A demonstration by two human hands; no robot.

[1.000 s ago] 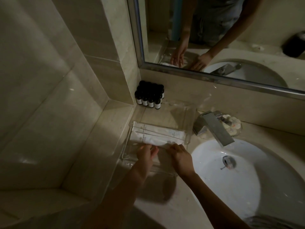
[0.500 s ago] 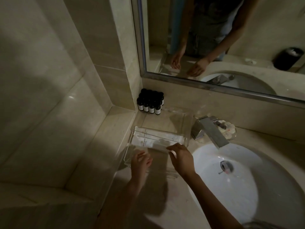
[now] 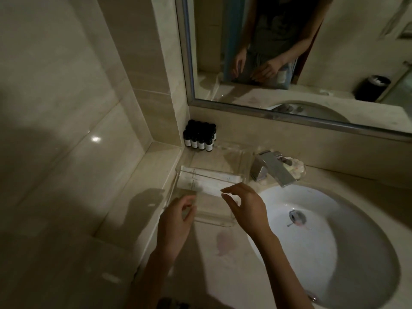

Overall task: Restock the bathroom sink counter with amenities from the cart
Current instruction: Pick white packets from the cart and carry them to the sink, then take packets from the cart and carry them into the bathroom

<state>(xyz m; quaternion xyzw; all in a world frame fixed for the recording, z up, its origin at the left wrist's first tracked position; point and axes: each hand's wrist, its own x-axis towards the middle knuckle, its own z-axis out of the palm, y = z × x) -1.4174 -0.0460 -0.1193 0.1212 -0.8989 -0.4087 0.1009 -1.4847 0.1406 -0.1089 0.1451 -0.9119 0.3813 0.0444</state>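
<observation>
A person's 2 bare hands hover over a clear tray (image 3: 214, 222) on the beige stone worktop (image 3: 225, 277) of a dimly lit bathroom. The left hand (image 3: 176, 219) hangs above the tray's near left corner, its fingers loosely curled around nothing. The right hand (image 3: 247, 210) is over the tray's near right part, fingers relaxed and gently bent, thumb and forefinger apart, gripping nothing; whether a fingertip touches the wrappers cannot be told.

Long white amenity packets (image 3: 200, 181) lie side by side across the middle of the tray, just beyond both hands. A cluster of small dark bottles (image 3: 199, 137) with pale labels, 4 in the front row, stands upright in the corner where the wall meets the mirror (image 3: 334, 41), behind the tray and apart from it.

To the right, a chrome faucet (image 3: 273, 168) juts over the white sink basin (image 3: 312, 253), with a small dish (image 3: 297, 170) just behind it. A reddish stain (image 3: 225, 241) marks the worktop between the forearms. The mirror reflects the person's torso and both hands.
</observation>
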